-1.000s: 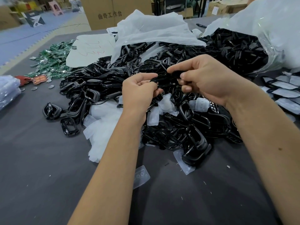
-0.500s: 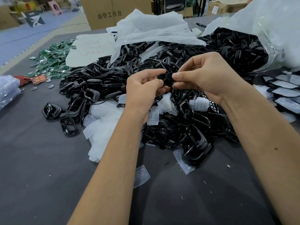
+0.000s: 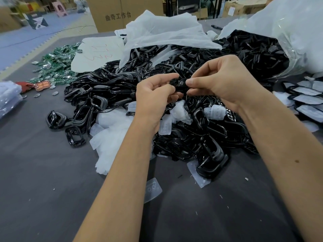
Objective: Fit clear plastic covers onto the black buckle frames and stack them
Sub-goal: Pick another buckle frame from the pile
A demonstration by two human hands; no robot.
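A single black buckle frame [image 3: 180,84] is held above the middle of the surface [image 3: 43,180], over the large pile of black frames [image 3: 174,105]. It is pinched at one end by the curled fingers and thumb of the left hand [image 3: 153,96] and at the other end by the thumb and forefinger of the right hand [image 3: 220,82]; each grip is thus clamped on the frame. Whether a clear cover is already fitted on the held frame cannot be told.

Loose clear plastic covers [image 3: 111,135] are heaped at the near left edge of the pile, and one lone cover [image 3: 152,189] lies flat nearer the front edge, beside the left forearm. Covered frames [image 3: 307,102] are laid out at the right edge. A clear bag of black frames [image 3: 262,55] lies open toward the far right corner. Green parts [image 3: 56,65] are scattered toward the far left corner.
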